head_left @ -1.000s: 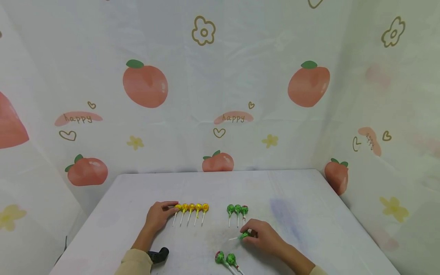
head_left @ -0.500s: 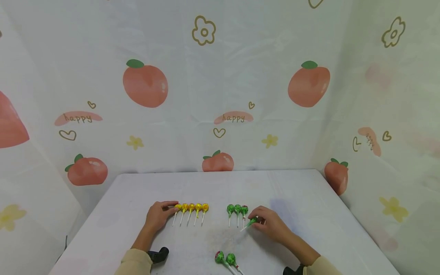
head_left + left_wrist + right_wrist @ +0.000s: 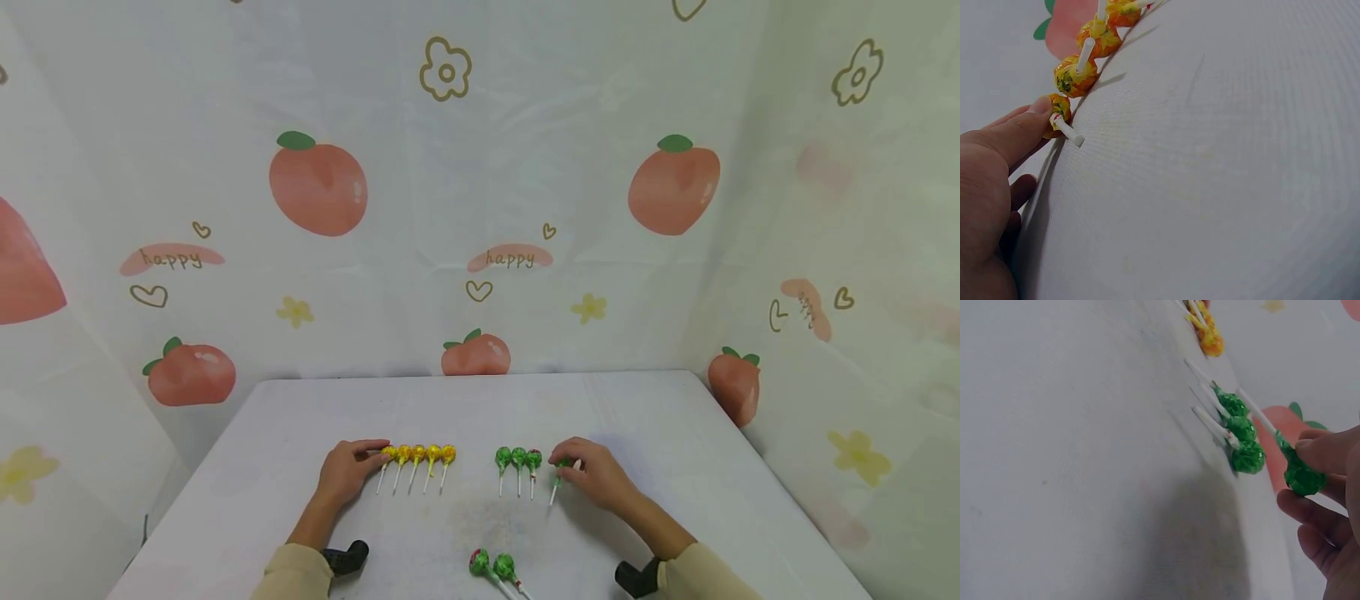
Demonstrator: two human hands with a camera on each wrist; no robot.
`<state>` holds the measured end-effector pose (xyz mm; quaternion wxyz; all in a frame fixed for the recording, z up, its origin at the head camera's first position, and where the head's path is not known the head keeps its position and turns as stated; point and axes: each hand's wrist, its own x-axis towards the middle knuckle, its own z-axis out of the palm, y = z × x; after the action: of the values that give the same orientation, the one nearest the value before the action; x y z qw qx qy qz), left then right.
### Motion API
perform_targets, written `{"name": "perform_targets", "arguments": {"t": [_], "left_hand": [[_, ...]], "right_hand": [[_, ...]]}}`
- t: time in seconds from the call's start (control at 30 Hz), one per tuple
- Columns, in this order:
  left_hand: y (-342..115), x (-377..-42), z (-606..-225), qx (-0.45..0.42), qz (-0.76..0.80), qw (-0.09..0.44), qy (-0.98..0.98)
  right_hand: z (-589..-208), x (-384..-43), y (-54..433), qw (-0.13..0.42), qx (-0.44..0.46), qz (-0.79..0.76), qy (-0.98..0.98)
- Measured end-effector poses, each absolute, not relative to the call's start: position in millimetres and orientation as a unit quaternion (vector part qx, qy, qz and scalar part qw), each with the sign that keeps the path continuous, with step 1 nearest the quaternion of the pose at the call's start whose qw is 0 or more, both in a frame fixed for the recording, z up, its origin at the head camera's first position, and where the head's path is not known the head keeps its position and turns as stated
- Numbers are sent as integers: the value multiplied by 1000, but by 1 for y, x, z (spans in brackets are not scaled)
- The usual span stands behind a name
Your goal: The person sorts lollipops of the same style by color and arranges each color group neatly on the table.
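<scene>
My right hand (image 3: 597, 473) pinches a green-wrapped lollipop (image 3: 1302, 476) by its head, its white stick pointing toward me. It hangs just right of a row of three green lollipops (image 3: 518, 457); the right wrist view shows it above the table with a shadow below. At the left end of a row of several yellow lollipops (image 3: 417, 453), my left hand (image 3: 347, 473) holds the endmost yellow lollipop (image 3: 1060, 112) between thumb and fingers. That one lies on the table, stick toward me.
Two more green lollipops (image 3: 491, 564) lie near the front of the white table (image 3: 420, 533), sticks pointing to the lower right. Black wrist-worn devices (image 3: 347, 557) show at both sleeves. A printed curtain (image 3: 480, 167) stands behind the table.
My right hand has carried the green lollipop away from me and to the right, beside the green row. Its stick has swung from pointing left to pointing toward me. The left hand stays put.
</scene>
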<state>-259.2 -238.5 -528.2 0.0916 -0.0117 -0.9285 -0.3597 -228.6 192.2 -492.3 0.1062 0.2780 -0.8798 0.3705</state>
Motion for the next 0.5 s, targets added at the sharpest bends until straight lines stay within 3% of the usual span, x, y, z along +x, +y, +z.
{"name": "perform_targets", "arguments": {"t": [0.5], "left_hand": [[-239, -261, -531, -8, -362, 88, -928]], "right_hand": [[-501, -249, 194, 109, 172, 388, -899]]}}
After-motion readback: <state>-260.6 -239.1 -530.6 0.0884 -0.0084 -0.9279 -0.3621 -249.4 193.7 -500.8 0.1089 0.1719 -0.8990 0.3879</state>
